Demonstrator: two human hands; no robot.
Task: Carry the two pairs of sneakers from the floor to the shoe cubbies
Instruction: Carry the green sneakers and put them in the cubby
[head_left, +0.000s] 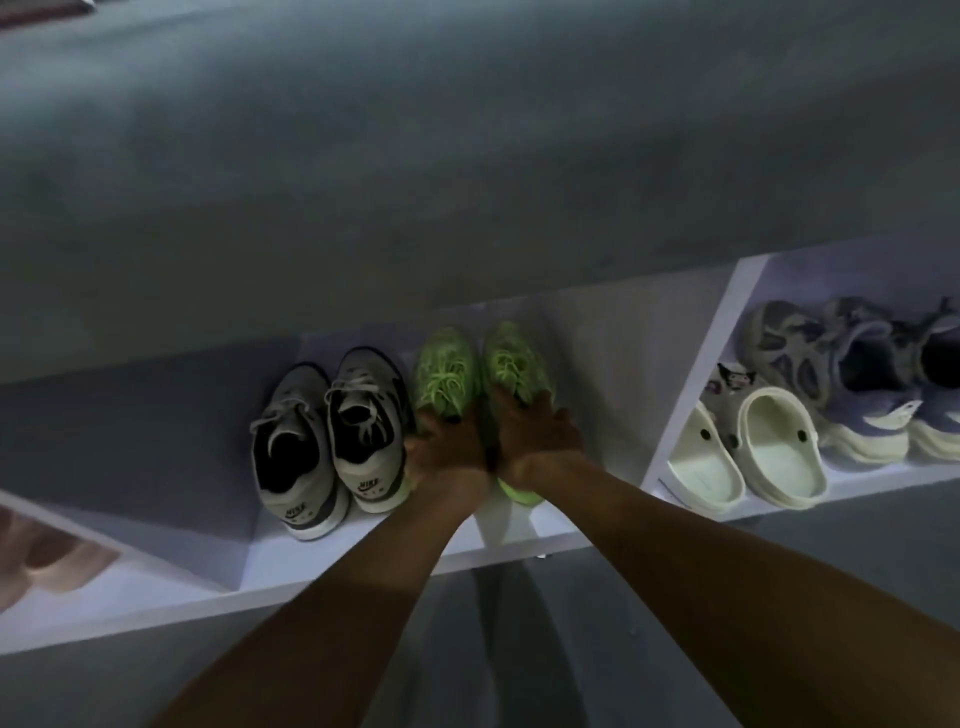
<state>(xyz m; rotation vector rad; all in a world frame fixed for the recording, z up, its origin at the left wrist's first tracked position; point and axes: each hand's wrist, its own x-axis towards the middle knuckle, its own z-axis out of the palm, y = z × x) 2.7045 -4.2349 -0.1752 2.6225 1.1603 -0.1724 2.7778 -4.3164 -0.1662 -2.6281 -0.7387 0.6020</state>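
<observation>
Dim grey wall fills the top of the frame, and a white shoe cubby shelf (519, 545) runs across the lower half. Two bare arms reach up from the bottom. The left hand (449, 449) is wrapped round the back of one green sneaker (447, 371). The right hand (537, 441) is wrapped round the back of the other green sneaker (514, 358). Both green shoes sit in the middle cubby, toes pointing in. Just beside them on the left is a grey and white pair of sneakers (327, 441). In the cubby at the right are cream clogs (748, 452) and purple sneakers (862, 374).
</observation>
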